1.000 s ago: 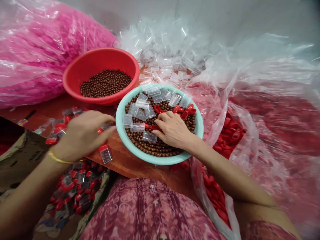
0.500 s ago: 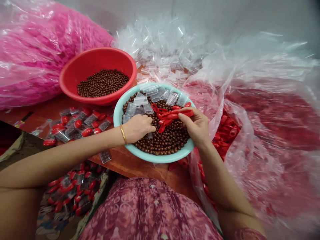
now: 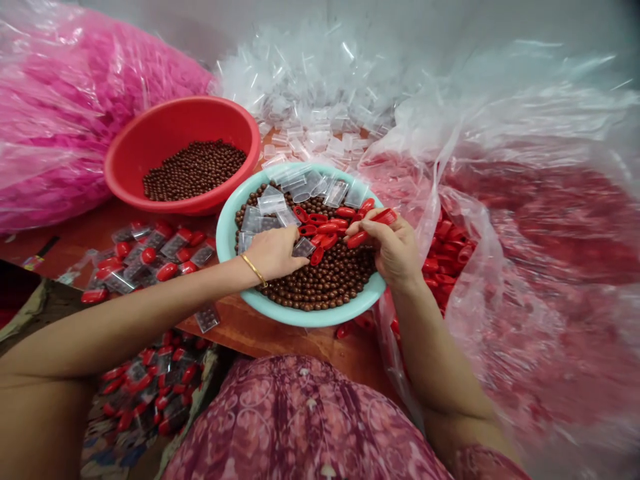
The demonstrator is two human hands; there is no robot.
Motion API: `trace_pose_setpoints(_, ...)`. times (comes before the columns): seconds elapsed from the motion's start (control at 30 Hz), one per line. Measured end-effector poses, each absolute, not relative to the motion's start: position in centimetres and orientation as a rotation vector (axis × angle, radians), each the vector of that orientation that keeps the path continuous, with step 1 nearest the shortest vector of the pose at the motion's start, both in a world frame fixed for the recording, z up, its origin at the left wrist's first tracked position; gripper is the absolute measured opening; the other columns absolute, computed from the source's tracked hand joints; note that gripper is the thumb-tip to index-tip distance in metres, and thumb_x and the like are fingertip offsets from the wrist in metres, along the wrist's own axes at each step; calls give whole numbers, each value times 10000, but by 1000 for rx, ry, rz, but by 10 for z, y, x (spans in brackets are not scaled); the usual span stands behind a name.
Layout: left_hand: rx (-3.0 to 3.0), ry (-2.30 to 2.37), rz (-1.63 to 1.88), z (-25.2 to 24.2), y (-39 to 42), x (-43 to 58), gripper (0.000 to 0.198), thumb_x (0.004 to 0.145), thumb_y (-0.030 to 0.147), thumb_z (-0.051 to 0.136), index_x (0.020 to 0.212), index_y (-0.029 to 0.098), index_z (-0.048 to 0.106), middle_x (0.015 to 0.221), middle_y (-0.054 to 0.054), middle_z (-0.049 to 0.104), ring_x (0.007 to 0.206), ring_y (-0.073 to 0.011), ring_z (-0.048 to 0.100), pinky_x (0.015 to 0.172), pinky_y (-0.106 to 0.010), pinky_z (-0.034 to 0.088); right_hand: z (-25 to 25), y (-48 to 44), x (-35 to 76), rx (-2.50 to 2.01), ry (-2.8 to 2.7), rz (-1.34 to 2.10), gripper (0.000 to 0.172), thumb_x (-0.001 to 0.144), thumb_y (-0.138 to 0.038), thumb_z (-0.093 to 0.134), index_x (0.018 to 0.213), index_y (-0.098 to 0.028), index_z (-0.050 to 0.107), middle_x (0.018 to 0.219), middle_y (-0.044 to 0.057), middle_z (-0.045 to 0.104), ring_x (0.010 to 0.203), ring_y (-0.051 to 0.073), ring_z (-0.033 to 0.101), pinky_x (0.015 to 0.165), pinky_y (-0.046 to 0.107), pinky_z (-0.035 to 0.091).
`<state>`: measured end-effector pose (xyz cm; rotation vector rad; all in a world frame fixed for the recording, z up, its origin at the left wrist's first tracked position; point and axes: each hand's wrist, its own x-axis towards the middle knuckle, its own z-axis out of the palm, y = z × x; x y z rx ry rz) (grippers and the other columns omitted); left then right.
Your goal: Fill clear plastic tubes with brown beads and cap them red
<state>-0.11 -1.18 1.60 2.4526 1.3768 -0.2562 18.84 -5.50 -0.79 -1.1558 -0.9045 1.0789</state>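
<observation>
A light-blue basin (image 3: 295, 319) holds brown chocolate-like balls (image 3: 320, 287), several clear plastic boxes (image 3: 270, 203) and loose red caps (image 3: 327, 228). Over its left side, my left hand (image 3: 275, 253) pinches a small clear box (image 3: 303, 247) between thumb and fingers; dark balls show inside it. At the basin's right rim, my right hand (image 3: 395, 243) is closed on red caps. One red cap (image 3: 357, 239) sticks out from its fingertips, and another shows above the thumb. The palm side of the right hand is hidden.
Behind on the left stands a red basin (image 3: 183, 103) of similar balls. Filled, red-capped boxes (image 3: 160, 250) lie on the table's left and in a container below. Clear boxes (image 3: 320, 127) pile up behind. Bags of pink pieces (image 3: 90, 113) and red caps (image 3: 450, 253) flank the basins.
My left hand has lifted slightly and turned, so the clear box with balls now shows at its fingertips. The right hand has drawn back from the cap pile with caps in its fingers.
</observation>
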Motion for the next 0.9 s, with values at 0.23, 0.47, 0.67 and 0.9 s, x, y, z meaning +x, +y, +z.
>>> trace_pose_setpoints(0.23, 2350, 1282, -234, 12, 0, 3, 436, 659, 486, 665, 946, 172, 572, 905, -34, 666, 807, -209, 617, 637, -256, 408, -10, -56, 189, -1139, -976, 1054, 133, 675, -269, 637, 702, -193, 532, 555, -49, 639, 459, 86, 566, 496, 208, 447)
trace_pose_setpoints(0.47, 2502, 1058, -358, 30, -12, -7, 241, 867, 316, 474, 985, 147, 598, 913, -59, 653, 845, -181, 615, 721, -260, 449, -10, -56, 190, -1130, -985, 1044, 131, 690, -276, 636, 688, -188, 538, 541, -47, 618, 471, 85, 555, 497, 208, 441)
trace_pose_setpoints(0.67, 2845, 821, -834, 39, -41, -6, 293, 837, 31, 342, 970, 62, 602, 944, -177, 627, 875, -251, 633, 675, -319, 497, -9, -56, 190, -1123, -1005, 1035, 163, 705, -310, 642, 696, -190, 532, 567, -44, 630, 456, 82, 549, 484, 212, 441)
trace_pose_setpoints(0.9, 2711, 766, -650, 10, -33, 33, 216, 802, 56, 434, 893, 66, 630, 827, -157, 662, 817, -241, 652, 681, -295, 483, -10, -58, 190, -1132, -1019, 1027, 186, 713, -339, 651, 690, -196, 533, 563, -44, 619, 455, 85, 545, 486, 216, 445)
